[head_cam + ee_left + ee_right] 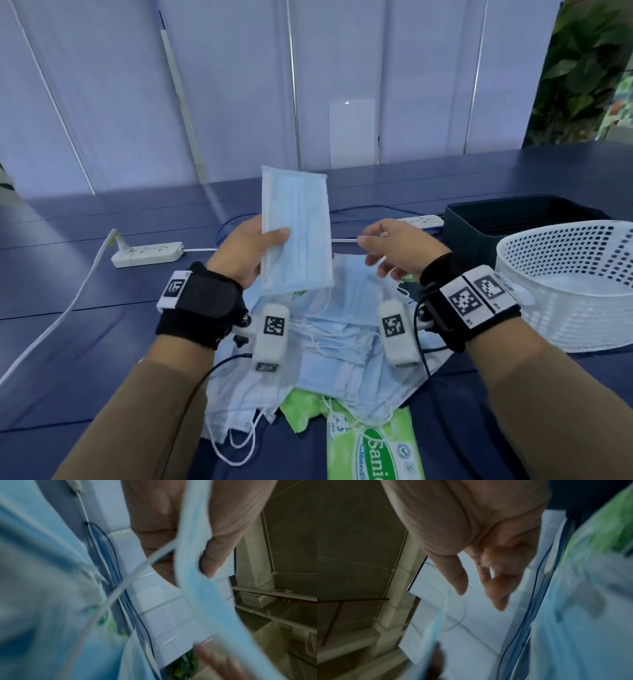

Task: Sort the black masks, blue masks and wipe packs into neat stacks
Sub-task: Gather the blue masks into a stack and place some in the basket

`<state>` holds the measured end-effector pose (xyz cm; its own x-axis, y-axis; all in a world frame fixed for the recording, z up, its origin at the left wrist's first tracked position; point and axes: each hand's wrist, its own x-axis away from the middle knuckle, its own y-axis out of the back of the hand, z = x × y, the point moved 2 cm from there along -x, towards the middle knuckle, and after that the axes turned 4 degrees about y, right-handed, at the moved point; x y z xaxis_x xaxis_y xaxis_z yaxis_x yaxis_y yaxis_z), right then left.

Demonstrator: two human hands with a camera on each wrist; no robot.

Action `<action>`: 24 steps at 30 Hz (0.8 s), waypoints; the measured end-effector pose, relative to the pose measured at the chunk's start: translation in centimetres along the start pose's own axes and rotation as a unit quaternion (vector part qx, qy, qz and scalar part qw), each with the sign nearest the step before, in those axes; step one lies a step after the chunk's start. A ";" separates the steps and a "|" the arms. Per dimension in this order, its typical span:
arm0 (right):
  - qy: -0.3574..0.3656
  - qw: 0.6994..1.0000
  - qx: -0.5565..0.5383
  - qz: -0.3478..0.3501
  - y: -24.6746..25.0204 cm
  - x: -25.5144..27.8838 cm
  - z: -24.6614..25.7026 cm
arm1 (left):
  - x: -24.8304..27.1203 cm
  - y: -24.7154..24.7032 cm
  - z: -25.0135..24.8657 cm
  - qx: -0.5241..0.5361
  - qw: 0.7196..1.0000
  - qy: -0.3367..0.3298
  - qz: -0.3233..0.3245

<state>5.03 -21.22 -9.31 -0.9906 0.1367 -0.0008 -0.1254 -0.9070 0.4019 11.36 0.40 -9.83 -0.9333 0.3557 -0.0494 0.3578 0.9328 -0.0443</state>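
Observation:
A light blue mask (pixel 296 229) stands upright above the table, and my left hand (pixel 270 240) grips its lower left part, thumb on the front and fingers behind. The left wrist view shows that mask (pixel 197 588) bent round the thumb (pixel 216 555). Just right of the mask, my right hand (pixel 370 253) hovers with fingers loosely spread; in the right wrist view the right hand (pixel 476 592) holds nothing. Below both hands lies a loose pile of blue masks (pixel 339 346) with tangled ear loops. A green wipe pack (pixel 373 445) lies at the near edge of the pile. No black mask is visible.
A white perforated basket (pixel 565 291) stands at the right, with a dark open box (pixel 513 219) behind it. Two white power strips (pixel 147 255) (pixel 423 221) and their cables lie on the blue table (pixel 85 291) beyond the pile. A wall panel rises behind.

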 end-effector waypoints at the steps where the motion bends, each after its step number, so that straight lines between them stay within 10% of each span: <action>1: -0.011 0.997 0.073 -0.010 0.5 -0.1 -0.5 | 0.0 0.6 -0.4 0.020 1.000 -0.007 -0.003; 4: -0.045 0.974 0.224 0.013 0.3 -0.4 -1.9 | 0.1 1.5 -0.6 0.075 0.997 -0.014 0.020; 15: -0.070 0.991 0.105 0.039 -1.5 -1.2 -3.3 | -0.3 -4.3 4.1 -0.082 0.982 0.110 0.132; 24: -0.028 0.985 0.168 0.021 -1.6 -0.3 -1.8 | -0.5 -3.8 5.3 -0.015 0.993 0.114 0.008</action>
<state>5.43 -20.51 -11.61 -0.9889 0.1315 0.0698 -0.0492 -0.7311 0.6805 10.60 -3.67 -14.93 -0.9116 0.3705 0.1781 0.3739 0.9273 -0.0150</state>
